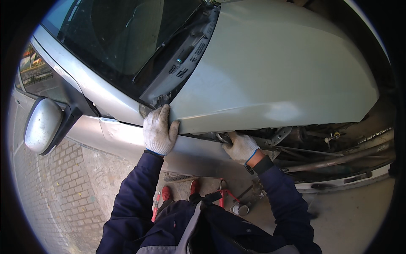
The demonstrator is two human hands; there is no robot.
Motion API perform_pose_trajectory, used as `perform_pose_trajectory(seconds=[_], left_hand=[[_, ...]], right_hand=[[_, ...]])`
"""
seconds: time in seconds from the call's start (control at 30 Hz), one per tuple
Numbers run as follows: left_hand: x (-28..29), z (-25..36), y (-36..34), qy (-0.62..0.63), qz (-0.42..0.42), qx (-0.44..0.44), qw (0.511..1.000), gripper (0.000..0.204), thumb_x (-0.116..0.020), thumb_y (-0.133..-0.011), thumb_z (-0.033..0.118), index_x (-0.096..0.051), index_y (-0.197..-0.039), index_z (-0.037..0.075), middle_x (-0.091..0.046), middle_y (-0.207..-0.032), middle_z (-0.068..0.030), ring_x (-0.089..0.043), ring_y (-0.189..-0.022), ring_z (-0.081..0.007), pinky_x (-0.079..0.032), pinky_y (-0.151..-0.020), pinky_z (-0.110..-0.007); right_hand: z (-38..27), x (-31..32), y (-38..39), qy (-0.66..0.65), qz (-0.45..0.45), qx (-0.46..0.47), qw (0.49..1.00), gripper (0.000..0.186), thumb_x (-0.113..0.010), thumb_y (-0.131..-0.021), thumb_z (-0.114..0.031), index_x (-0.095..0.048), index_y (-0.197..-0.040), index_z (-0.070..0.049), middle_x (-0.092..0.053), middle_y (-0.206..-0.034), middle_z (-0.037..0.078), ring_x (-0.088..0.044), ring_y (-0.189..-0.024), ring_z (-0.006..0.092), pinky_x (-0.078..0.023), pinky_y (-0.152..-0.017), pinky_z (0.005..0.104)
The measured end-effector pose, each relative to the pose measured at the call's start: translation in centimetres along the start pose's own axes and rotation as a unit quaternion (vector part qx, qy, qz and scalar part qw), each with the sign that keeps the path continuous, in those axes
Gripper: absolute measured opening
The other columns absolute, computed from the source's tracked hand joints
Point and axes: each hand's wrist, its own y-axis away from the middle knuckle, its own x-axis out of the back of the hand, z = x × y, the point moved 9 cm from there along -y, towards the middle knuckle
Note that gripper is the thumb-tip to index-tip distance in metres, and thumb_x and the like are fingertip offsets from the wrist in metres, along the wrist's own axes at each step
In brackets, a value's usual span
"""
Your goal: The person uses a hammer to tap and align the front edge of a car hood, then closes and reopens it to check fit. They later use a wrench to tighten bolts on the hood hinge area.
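Note:
A pale grey-green car hood (270,72) lies lowered, with a narrow dark gap between its side edge and the silver fender (190,154). My left hand (158,130), in a white knit glove, lies over the fender at the hood's rear corner, its thumb spread from the fingers and touching near the hood edge. Farther right, my right hand (241,147), gloved alike, reaches to the gap with its fingers curled in under the hood edge. A shiny curved metal piece (222,137) shows at these fingers; its kind and the fingertips are hidden.
The windshield (122,34) and black cowl panel (182,61) lie beyond my left hand. At far left juts the side mirror (43,126). The car's front end is bare, with exposed bars (338,161). Red stand legs (222,198) and a can (240,209) are on the ground by my feet.

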Motion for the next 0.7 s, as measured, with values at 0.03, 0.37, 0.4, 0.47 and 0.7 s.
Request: perform_pose_trajectory(seconds=[0.03, 0.37, 0.4, 0.47, 0.7], left_hand=[[0.0, 0.0, 0.0, -0.002, -0.002, 0.000, 1.000, 0.059, -0.073, -0.099, 0.026, -0.063, -0.150, -0.001, -0.070, -0.141, -0.0251, -0.064, -0.129, -0.0465, -0.049, -0.116, -0.056], [-0.2, 0.0, 0.1, -0.004, -0.005, 0.001, 1.000, 0.059, -0.072, -0.099, 0.026, -0.063, -0.150, -0.002, -0.070, -0.142, -0.0251, -0.064, -0.130, -0.0461, -0.049, -0.116, -0.056], [-0.2, 0.0, 0.0, -0.006, -0.004, 0.001, 1.000, 0.059, -0.072, -0.099, 0.026, -0.063, -0.150, -0.002, -0.070, -0.142, -0.0251, -0.064, -0.130, -0.0461, -0.049, -0.116, -0.056], [-0.1, 0.1, 0.0, -0.004, 0.001, -0.005, 1.000, 0.059, -0.072, -0.099, 0.026, -0.063, -0.150, -0.002, -0.070, -0.142, -0.0252, -0.064, -0.130, -0.0461, -0.049, -0.116, -0.056], [0.1, 0.2, -0.1, -0.010, -0.001, -0.013, 1.000, 0.062, -0.077, -0.098, 0.030, -0.063, -0.148, -0.003, -0.069, -0.138, -0.0263, -0.065, -0.127, -0.0461, -0.050, -0.113, -0.056]], right_hand=[[0.0, 0.1, 0.2, -0.015, 0.012, -0.001, 1.000, 0.044, -0.073, -0.101, -0.032, -0.069, -0.134, -0.004, -0.079, -0.110, 0.030, -0.075, -0.103, 0.0531, -0.061, -0.090, 0.0630], [-2.1, 2.6, 2.4, -0.150, 0.134, 0.012, 0.980, 0.044, -0.079, -0.102, -0.026, -0.067, -0.138, -0.005, -0.078, -0.114, 0.029, -0.073, -0.111, 0.0530, -0.061, -0.089, 0.0592], [-2.8, 2.4, 2.0, -0.146, 0.127, 0.019, 0.981, 0.040, -0.077, -0.103, -0.028, -0.068, -0.134, -0.005, -0.078, -0.111, 0.029, -0.074, -0.107, 0.0532, -0.061, -0.088, 0.0608], [-4.3, 1.8, 1.3, -0.148, 0.129, 0.041, 0.980, 0.035, -0.072, -0.104, -0.032, -0.071, -0.128, -0.005, -0.078, -0.105, 0.028, -0.074, -0.099, 0.0537, -0.060, -0.085, 0.0640], [-6.6, -0.2, -0.4, -0.115, 0.149, 0.047, 0.981, 0.031, -0.071, -0.104, -0.031, -0.072, -0.121, -0.005, -0.079, -0.102, 0.027, -0.075, -0.096, 0.0537, -0.061, -0.083, 0.0645]])
